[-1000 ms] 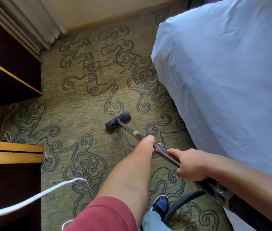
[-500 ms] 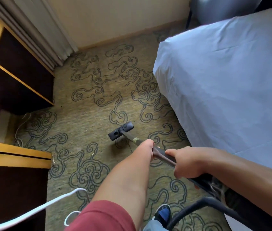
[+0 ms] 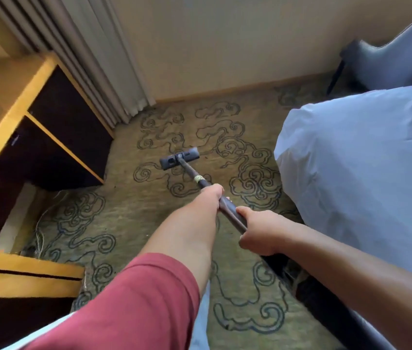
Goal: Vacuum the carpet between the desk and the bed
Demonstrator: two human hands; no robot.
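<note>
**Vacuuming between table and bed**

Head view: both hands clasped on vacuum wand (image 3: 201, 178), left hand (image 3: 212, 195) ahead, right hand (image 3: 255, 232) behind. Floor head (image 3: 179, 158) flat on patterned carpet (image 3: 129, 213), between wooden table (image 3: 10, 117) at left and bed (image 3: 361, 160) at right.

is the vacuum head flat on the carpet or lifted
Flat, as far as the view shows: the vacuum head lies level on the carpet, no gap visible beneath it, the wand slanting up to both hands.
</note>
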